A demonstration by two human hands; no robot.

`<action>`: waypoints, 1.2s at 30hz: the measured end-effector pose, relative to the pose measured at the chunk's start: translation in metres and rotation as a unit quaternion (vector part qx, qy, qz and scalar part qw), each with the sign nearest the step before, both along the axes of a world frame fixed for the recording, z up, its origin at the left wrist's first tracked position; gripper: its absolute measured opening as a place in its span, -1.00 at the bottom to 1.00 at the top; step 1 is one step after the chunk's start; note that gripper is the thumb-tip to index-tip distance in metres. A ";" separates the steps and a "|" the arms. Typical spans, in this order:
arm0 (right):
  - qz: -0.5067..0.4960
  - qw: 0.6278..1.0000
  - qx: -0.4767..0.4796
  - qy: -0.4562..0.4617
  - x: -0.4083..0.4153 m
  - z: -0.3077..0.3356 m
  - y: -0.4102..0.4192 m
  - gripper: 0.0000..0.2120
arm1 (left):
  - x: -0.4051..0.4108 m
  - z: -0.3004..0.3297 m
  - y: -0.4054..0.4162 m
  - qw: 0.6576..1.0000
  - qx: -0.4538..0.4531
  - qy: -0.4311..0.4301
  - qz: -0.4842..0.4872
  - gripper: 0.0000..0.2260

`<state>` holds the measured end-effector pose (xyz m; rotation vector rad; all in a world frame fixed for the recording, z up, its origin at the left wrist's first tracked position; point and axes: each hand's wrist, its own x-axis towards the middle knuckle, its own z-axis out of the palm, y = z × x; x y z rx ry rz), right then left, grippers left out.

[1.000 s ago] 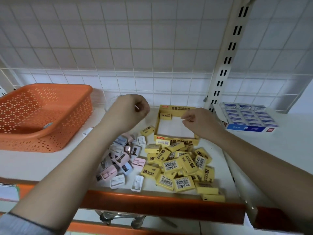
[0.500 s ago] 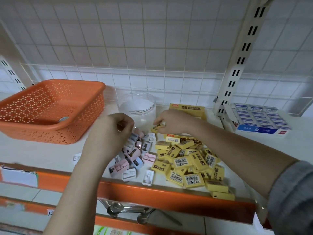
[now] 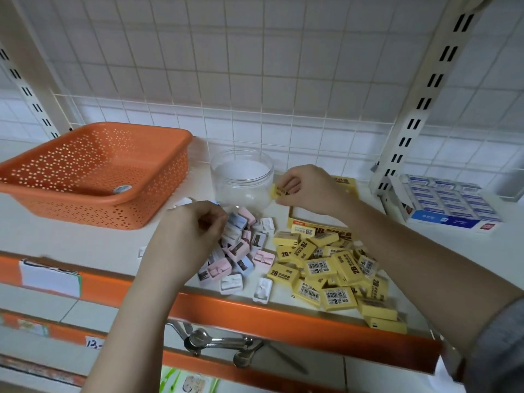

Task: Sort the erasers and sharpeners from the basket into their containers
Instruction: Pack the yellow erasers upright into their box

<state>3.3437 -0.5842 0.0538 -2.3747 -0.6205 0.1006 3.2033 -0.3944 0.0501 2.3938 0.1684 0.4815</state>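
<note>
A white shelf point(image 3: 71, 242) with an orange front edge carried, at left, an orange perforated basket point(image 3: 93, 177) holding only a small round sticker. At far right lay an open box of blue-and-white erasers point(image 3: 445, 202), well apart from the work. Yellow erasers point(image 3: 329, 268) lay heaped in front of a flat yellow carton point(image 3: 312, 219), partly hidden by the right forearm. Pastel sharpeners point(image 3: 241, 251) were piled before a clear jar point(image 3: 241, 180). The right hand point(image 3: 309, 188) pinched one yellow eraser point(image 3: 279, 191) beside the jar's rim. The left hand point(image 3: 187, 236) curled over the sharpeners; whether it held one could not be told.
</note>
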 end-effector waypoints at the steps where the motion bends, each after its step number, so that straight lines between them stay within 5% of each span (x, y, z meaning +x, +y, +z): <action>1: -0.020 0.999 0.041 0.009 -0.004 0.004 -0.006 -0.74 | 0.001 0.001 -0.003 1.000 0.001 0.007 -0.008 -0.88; 8: -0.115 0.970 0.205 0.055 -0.041 0.028 -0.060 -0.75 | 0.018 0.003 -0.050 0.982 0.029 0.070 -0.173 -0.92; 13: -0.222 0.925 0.294 0.092 -0.060 0.016 -0.101 -0.92 | 0.023 0.006 -0.091 0.921 0.092 0.122 -0.358 -0.65; 19: -0.281 0.860 0.396 0.155 -0.078 0.001 -0.131 -0.88 | 0.032 0.003 -0.115 0.892 0.154 0.142 -0.401 -0.56; 29: -0.213 0.931 0.281 0.096 -0.060 0.016 -0.125 -0.92 | 0.026 0.000 -0.102 0.943 0.053 0.043 -0.326 -0.70; 36: -0.166 0.963 0.189 0.097 -0.002 0.006 -0.093 -0.66 | 0.020 -0.002 -0.075 0.975 0.022 -0.001 -0.222 -0.68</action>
